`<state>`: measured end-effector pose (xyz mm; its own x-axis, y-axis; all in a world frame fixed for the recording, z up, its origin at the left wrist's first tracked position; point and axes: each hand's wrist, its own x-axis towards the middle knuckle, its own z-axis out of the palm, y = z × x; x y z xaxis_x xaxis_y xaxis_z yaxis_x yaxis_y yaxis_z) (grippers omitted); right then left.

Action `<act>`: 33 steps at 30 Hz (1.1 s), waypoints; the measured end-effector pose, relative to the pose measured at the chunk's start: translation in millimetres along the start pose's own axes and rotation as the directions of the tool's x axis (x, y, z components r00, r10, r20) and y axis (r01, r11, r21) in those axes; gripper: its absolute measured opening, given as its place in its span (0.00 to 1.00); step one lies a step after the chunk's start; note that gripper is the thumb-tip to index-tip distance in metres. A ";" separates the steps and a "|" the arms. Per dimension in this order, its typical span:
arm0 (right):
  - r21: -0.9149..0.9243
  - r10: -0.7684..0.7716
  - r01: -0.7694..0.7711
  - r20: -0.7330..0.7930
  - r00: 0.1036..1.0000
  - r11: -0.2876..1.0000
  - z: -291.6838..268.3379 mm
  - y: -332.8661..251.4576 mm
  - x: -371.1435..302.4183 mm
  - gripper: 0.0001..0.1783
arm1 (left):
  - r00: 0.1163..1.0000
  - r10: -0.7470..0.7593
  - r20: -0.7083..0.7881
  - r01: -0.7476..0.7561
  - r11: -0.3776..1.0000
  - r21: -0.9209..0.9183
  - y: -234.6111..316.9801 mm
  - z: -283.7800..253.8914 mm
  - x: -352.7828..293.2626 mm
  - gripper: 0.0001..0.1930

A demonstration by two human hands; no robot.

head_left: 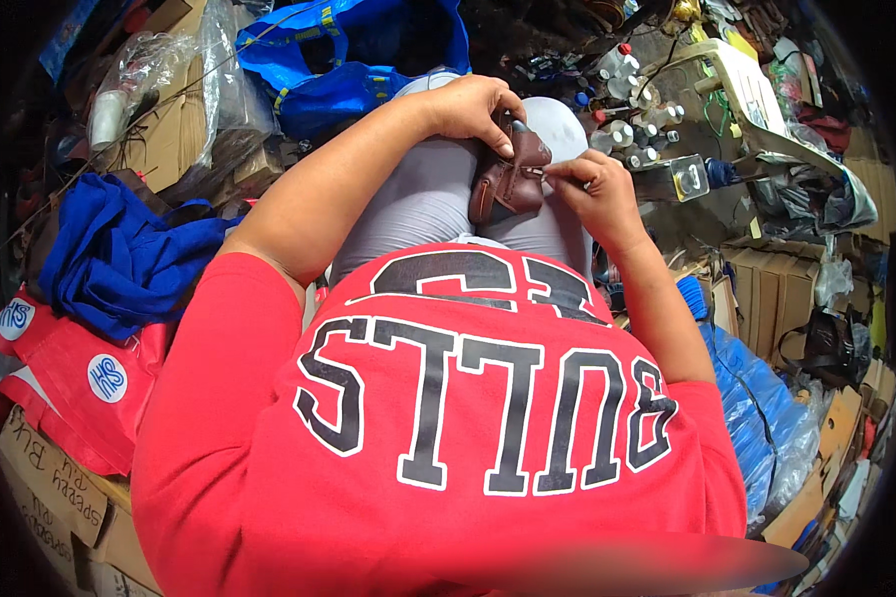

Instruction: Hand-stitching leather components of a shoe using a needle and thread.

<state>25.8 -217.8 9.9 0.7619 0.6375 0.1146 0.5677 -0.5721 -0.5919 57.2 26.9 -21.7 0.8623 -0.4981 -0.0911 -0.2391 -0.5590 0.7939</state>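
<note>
A brown leather shoe upper [516, 177], folded and dark inside, rests over my lap between my grey-clad thighs. My left hand [476, 109] grips its far end, the thumb pressed on the leather and the fingers curled behind. At the upper's right side my right hand [595, 189] is closed in a pinch, close to a small pale spot on the leather. What those fingertips hold, if anything, is too small to make out.
A blue bag [358, 85] stands beyond my knees. Several bottles [637, 119] cluster at far right, near a worn pale plastic chair [742, 95]. Blue cloth [129, 249] and red bags [80, 378] lie to my left. Cartons [772, 289] and blue plastic sheeting [757, 408] sit at right.
</note>
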 end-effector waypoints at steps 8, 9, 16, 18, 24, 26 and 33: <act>0.047 0.113 -0.114 0.031 0.993 0.992 -1.2 -12.1 11.6 0.07 | 1.000 -0.005 0.031 0.006 1.000 -0.027 -0.7 -2.4 -0.8 0.26; 0.046 0.113 -0.114 0.032 0.993 0.992 -2.6 -14.4 13.1 0.07 | 1.000 -0.003 0.024 0.003 0.999 -0.034 -0.7 -1.5 -1.1 0.26; -0.063 0.003 0.007 0.145 0.989 0.998 -1.5 -13.0 25.1 0.08 | 1.000 -0.017 0.026 0.017 0.999 -0.033 -2.5 -1.6 -0.6 0.26; 0.031 0.017 -0.024 0.189 0.982 0.999 0.7 -5.0 29.4 0.09 | 1.000 0.000 0.012 0.000 1.000 -0.027 -3.9 -0.4 -0.7 0.26; 0.395 0.052 -0.204 0.361 0.931 0.896 2.0 23.2 40.1 0.08 | 0.995 0.069 -0.074 -0.066 0.997 0.039 -5.7 6.1 -2.5 0.23; 0.351 0.047 -0.166 0.323 0.945 0.922 7.6 22.1 38.5 0.08 | 0.993 0.071 -0.096 -0.067 0.997 0.042 -6.0 7.0 -3.6 0.22; 0.209 -0.024 0.022 0.010 1.000 0.978 29.9 -1.8 12.0 0.09 | 0.965 0.007 -0.261 0.007 0.999 0.051 9.0 11.7 -29.3 0.18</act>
<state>24.7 -193.7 -11.6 0.7447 0.6563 0.1209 0.5062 -0.4375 -0.7432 24.6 28.8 -18.9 0.9472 -0.3118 0.0744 -0.2557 -0.5951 0.7619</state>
